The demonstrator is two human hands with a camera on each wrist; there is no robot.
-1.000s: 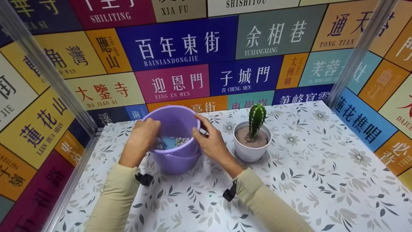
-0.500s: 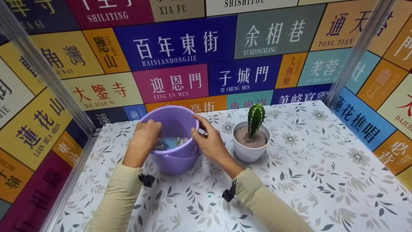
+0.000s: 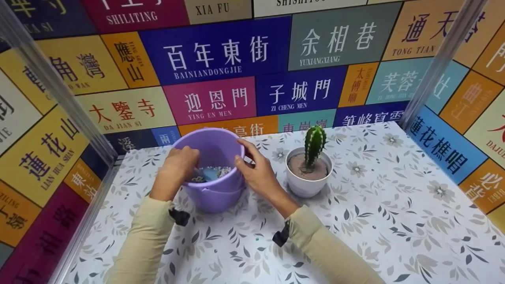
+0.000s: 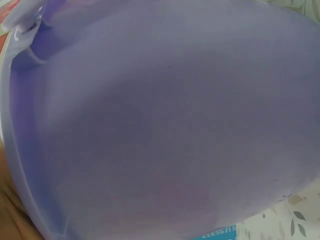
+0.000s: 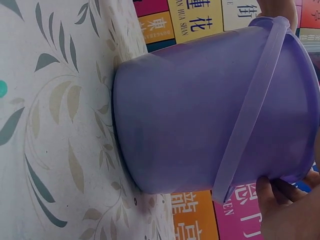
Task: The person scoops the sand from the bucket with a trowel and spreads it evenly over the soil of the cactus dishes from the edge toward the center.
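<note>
- Gripping the rim of the purple bucket (image 3: 215, 200) with bent thumb and fingers of my right hand (image 3: 257, 167).
- My left hand (image 3: 178, 163) reaches inside over the rim, fingertips hidden; I cannot tell its hold.
- Pale grains (image 3: 224, 172) lie within.
- The bucket stands on the table (image 3: 394, 209), left of a potted cactus (image 3: 315, 148).

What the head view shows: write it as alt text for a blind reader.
A person's left hand reaches into a purple bucket containing small granules, while the right hand grips its other side. To the right, a cactus stands in a white pot on a floral-patterned surface, before colourful signs.
</note>
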